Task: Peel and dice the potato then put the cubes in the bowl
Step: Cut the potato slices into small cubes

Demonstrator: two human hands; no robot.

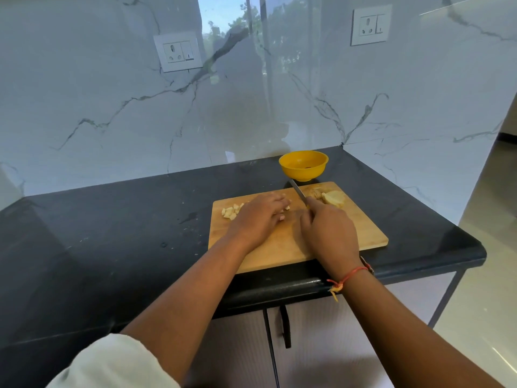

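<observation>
Fingers of the right hand (328, 233) are curled round the handle of the knife (298, 191), blade pointing away. Fingers of the left hand (258, 218) lie nearly flat, pressing potato pieces mostly hidden beneath. The potato cubes (231, 212) are heaped just left of it, and an uncut potato chunk (334, 198) sits far right on the cutting board (363, 232). The yellow bowl (303, 163) stands just beyond, on the black counter (112, 233).

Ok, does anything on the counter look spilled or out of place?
Only minor things. The board lies askew, its near corner close to the front edge of the counter. Small wet-looking marks dot the counter left of it.
</observation>
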